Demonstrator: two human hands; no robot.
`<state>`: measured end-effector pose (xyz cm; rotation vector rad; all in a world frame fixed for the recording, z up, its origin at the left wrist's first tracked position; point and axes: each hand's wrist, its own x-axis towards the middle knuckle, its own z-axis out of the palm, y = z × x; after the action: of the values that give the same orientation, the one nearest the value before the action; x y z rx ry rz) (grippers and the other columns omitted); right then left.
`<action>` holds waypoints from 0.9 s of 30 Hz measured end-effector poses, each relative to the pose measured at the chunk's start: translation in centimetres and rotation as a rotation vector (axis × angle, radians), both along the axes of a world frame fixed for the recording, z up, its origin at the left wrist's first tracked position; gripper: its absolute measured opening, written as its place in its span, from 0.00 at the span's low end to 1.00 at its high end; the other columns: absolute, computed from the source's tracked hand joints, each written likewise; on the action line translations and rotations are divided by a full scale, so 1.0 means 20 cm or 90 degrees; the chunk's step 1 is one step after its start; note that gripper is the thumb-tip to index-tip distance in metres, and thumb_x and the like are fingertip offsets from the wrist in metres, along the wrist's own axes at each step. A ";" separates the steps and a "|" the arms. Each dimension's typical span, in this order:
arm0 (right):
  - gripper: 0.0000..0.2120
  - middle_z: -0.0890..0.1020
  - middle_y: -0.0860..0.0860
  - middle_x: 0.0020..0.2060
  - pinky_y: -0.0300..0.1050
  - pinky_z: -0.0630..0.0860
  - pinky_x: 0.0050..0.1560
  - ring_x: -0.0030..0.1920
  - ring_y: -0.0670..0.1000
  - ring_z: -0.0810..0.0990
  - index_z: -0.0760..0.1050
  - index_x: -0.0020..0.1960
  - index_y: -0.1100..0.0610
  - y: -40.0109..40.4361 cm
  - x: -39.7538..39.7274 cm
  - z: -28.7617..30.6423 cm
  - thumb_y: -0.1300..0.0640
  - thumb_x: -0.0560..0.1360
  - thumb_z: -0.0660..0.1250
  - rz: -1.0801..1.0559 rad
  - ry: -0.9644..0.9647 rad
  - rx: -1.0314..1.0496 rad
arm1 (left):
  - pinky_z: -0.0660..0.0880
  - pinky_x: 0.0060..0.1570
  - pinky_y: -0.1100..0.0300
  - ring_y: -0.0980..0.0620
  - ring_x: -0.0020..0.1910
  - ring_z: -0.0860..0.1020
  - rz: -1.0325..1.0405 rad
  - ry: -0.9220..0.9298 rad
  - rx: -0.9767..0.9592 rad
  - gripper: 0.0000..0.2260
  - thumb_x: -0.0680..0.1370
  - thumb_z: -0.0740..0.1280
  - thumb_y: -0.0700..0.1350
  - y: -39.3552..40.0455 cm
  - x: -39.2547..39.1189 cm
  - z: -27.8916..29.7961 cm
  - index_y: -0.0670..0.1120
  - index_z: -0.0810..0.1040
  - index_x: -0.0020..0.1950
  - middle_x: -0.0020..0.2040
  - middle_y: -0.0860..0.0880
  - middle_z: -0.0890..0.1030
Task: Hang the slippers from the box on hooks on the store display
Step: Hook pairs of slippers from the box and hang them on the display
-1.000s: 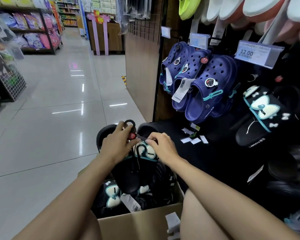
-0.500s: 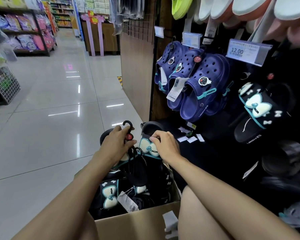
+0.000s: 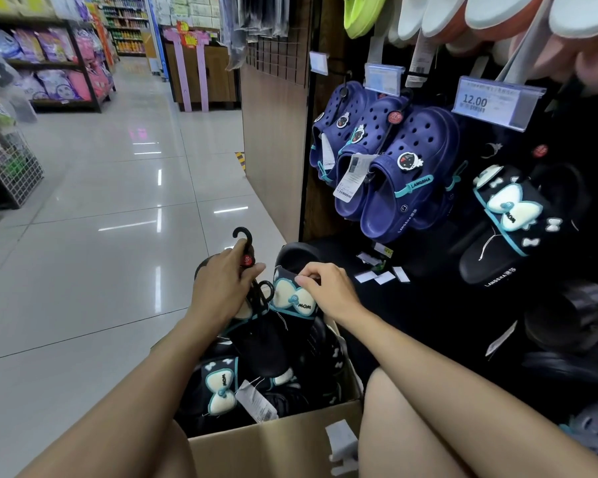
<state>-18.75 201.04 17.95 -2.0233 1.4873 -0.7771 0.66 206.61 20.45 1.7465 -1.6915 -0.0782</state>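
A cardboard box (image 3: 277, 446) in front of me holds several black slippers with white bows. Above the box, my left hand (image 3: 221, 288) grips a black plastic hanger (image 3: 244, 241) whose hook sticks up past my fingers. My right hand (image 3: 328, 291) pinches the strap of a black slipper with a white "MOM" bow (image 3: 292, 300) clipped to that hanger. Another bow slipper (image 3: 221, 388) lies in the box below with a paper tag. On the dark display to the right, one matching black slipper (image 3: 504, 222) hangs.
Navy clogs (image 3: 394, 174) hang on display hooks left of the black slipper, under a 12.00 price tag (image 3: 491, 101). Pale slippers hang along the top. A wooden panel (image 3: 273, 139) bounds the display's left side. A tiled aisle and shelves lie to the left. My knee (image 3: 411, 426) is beside the box.
Both hands have lifted the hanger and its slipper a little higher out of the box. The camera has shifted slightly.
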 end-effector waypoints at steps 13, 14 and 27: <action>0.06 0.81 0.43 0.37 0.43 0.69 0.41 0.46 0.46 0.79 0.80 0.41 0.45 0.08 0.07 0.04 0.47 0.76 0.69 0.098 0.029 0.039 | 0.64 0.31 0.58 0.53 0.32 0.71 0.029 -0.097 0.050 0.26 0.69 0.69 0.70 0.03 0.03 0.06 0.50 0.64 0.32 0.31 0.55 0.72; 0.06 0.81 0.43 0.37 0.44 0.70 0.42 0.46 0.46 0.79 0.80 0.40 0.45 0.08 0.06 0.04 0.47 0.76 0.69 0.090 0.029 0.042 | 0.64 0.31 0.58 0.53 0.31 0.71 0.034 -0.103 0.071 0.27 0.67 0.69 0.71 0.03 0.04 0.06 0.50 0.64 0.32 0.29 0.56 0.72; 0.06 0.83 0.44 0.43 0.42 0.69 0.39 0.47 0.48 0.80 0.82 0.44 0.47 0.04 0.02 0.03 0.48 0.77 0.68 -0.025 0.029 0.050 | 0.70 0.41 0.59 0.48 0.41 0.76 -0.213 0.070 0.300 0.18 0.73 0.72 0.57 0.00 0.08 -0.02 0.43 0.74 0.49 0.40 0.50 0.79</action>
<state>-18.39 201.84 18.53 -1.9716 1.5618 -0.6824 2.22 206.68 20.08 1.7157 -1.9767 -0.7627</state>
